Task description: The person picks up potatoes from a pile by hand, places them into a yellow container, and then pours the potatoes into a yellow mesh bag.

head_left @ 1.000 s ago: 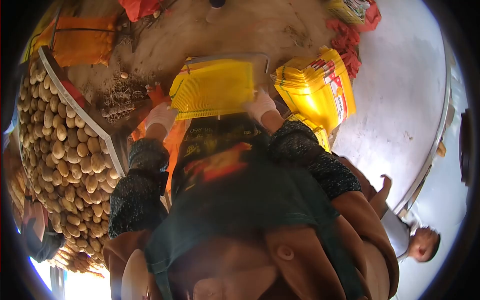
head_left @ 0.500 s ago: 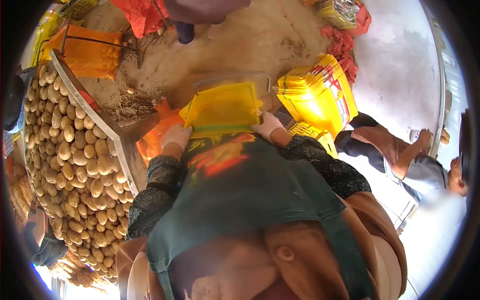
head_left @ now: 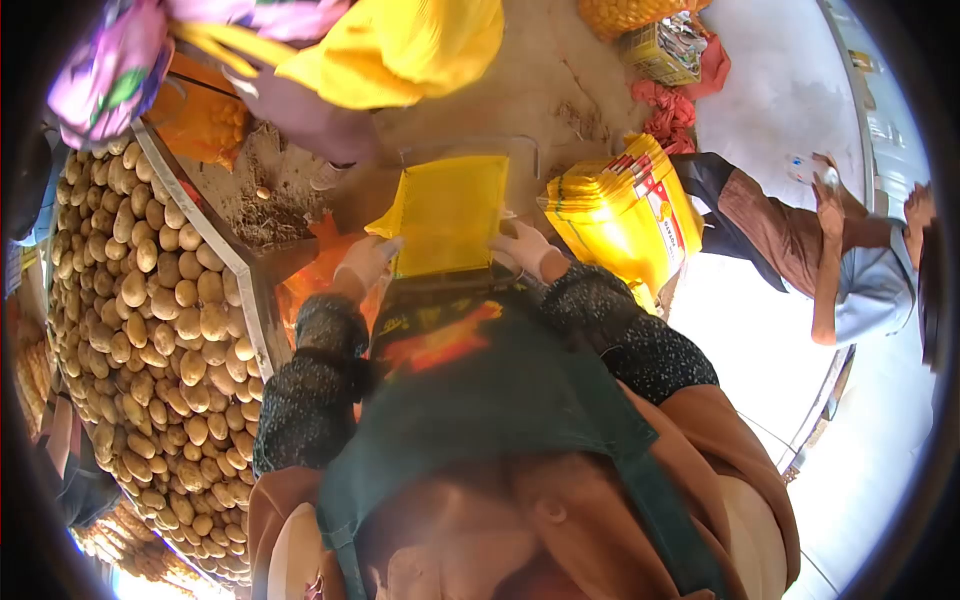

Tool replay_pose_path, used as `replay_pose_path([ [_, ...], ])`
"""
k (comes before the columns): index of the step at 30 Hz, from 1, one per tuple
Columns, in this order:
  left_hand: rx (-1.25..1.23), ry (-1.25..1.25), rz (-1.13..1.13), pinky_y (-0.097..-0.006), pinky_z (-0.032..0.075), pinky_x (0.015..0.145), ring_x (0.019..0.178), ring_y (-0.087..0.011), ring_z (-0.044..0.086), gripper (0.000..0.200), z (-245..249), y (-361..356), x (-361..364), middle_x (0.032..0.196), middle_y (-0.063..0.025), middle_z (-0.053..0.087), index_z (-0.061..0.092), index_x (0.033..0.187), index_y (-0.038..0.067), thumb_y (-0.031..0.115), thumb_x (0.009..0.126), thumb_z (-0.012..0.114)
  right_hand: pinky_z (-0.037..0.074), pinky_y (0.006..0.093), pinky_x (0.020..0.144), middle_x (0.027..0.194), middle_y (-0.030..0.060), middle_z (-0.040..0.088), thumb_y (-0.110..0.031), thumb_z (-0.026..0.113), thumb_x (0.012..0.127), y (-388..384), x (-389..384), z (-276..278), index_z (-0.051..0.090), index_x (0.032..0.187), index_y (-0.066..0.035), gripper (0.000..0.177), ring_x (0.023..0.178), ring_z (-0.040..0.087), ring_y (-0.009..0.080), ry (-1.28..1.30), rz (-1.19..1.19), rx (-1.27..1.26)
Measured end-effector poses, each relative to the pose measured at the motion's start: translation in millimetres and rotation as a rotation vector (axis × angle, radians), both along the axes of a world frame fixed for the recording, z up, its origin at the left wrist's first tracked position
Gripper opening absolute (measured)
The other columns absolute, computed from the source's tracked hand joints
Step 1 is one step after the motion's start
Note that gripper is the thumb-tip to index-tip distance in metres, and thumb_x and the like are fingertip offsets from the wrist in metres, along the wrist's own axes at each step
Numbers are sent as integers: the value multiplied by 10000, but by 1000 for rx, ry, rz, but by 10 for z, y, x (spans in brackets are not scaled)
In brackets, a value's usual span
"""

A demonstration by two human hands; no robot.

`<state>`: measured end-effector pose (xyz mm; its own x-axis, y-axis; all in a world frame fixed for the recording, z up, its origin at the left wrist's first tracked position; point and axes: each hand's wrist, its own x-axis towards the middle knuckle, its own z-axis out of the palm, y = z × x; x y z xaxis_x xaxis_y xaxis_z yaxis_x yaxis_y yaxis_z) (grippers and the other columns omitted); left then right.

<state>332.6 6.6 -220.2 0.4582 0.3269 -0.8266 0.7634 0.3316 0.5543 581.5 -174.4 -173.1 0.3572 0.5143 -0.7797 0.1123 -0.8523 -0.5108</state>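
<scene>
A yellow mesh-like rectangular piece (head_left: pixel 450 215) is spread flat in front of the dark green apron. At its left edge is my left hand (head_left: pixel 367 262), gloved in white, with its fingers closed on that edge. My right hand (head_left: pixel 524 248), gloved too, grips the right edge near the lower corner. Some fingertips of both hands are hard to make out against the yellow. A metal frame (head_left: pixel 535 160) stands just beyond the piece.
Potatoes (head_left: pixel 160 330) fill a metal-edged table at the left. Folded yellow bags (head_left: pixel 625 215) lie at the right, and an orange net bag (head_left: pixel 325 270) near my left hand. A person in a yellow apron (head_left: pixel 400 50) stands ahead; another person (head_left: pixel 790 230) is at the right.
The yellow piece now lies flatter and narrower between my hands, which have come slightly closer together. A person in a yellow apron has come into view ahead. The person at the right has shifted.
</scene>
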Motion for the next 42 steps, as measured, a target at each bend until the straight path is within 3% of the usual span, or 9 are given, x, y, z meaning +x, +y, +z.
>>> replay_pose_path([
  [6,219,-169,105,-346,506,845,1024,-262,635,435,-171,-141,-752,1184,-152,659,623,1219,18,316,903,619,443,393,989,1337,208,563,-401,649,894,-364,-201,-76,423,1437,-19,701,1244,529,349,-176,-59,-60],
  [8,184,-130,144,-361,510,851,1011,-300,644,374,-46,-213,-862,1177,-157,664,642,1200,55,268,896,601,467,422,927,1154,236,629,-374,606,924,-533,-268,-744,535,1276,24,536,1098,601,380,-785,740,148],
  [13,264,-79,79,-440,504,879,1008,-402,645,374,121,-640,-1155,1087,-250,679,665,1136,26,271,891,525,486,463,877,973,194,657,-221,597,868,-364,-365,-273,682,1049,-29,277,958,631,384,-501,359,190],
  [16,313,-126,201,-312,540,723,825,-190,664,321,39,-963,-1231,907,-117,688,680,1126,5,225,902,609,489,410,774,924,149,658,-301,627,878,-527,-150,-509,656,1095,-36,343,845,623,303,-403,278,143],
  [21,542,-4,71,-415,507,905,1052,-378,651,418,1629,-1260,-977,1102,-241,683,653,1164,0,308,883,626,494,321,602,842,73,661,-434,678,894,-640,229,-912,612,1171,-48,480,656,609,169,-92,237,119],
  [23,481,-9,383,-411,505,901,1045,-371,656,399,1513,-1551,-1129,1081,-235,689,670,1139,4,319,899,618,528,358,677,1130,117,610,-342,678,902,-330,90,-48,484,1332,-75,542,920,631,230,79,197,-77],
  [27,554,211,453,-386,528,842,970,-336,681,346,2321,-1869,-1082,1027,-210,700,688,1109,16,295,918,613,501,358,841,1142,207,628,-353,722,855,-560,332,-540,484,1351,22,666,977,634,282,-122,256,150],
  [32,711,248,631,-372,534,818,922,-297,685,278,1994,-2506,-1798,990,-187,702,687,1098,16,199,891,664,421,399,1061,1327,232,531,-177,734,843,-539,310,-388,462,1391,21,643,1228,539,346,-550,478,433],
  [42,1436,455,1016,-429,516,758,879,-371,620,296,1684,-2799,-3407,930,-147,649,665,1030,62,95,737,695,496,346,949,1126,136,688,-88,651,919,134,-1136,391,606,1244,11,342,1040,647,208,-78,805,550],
])
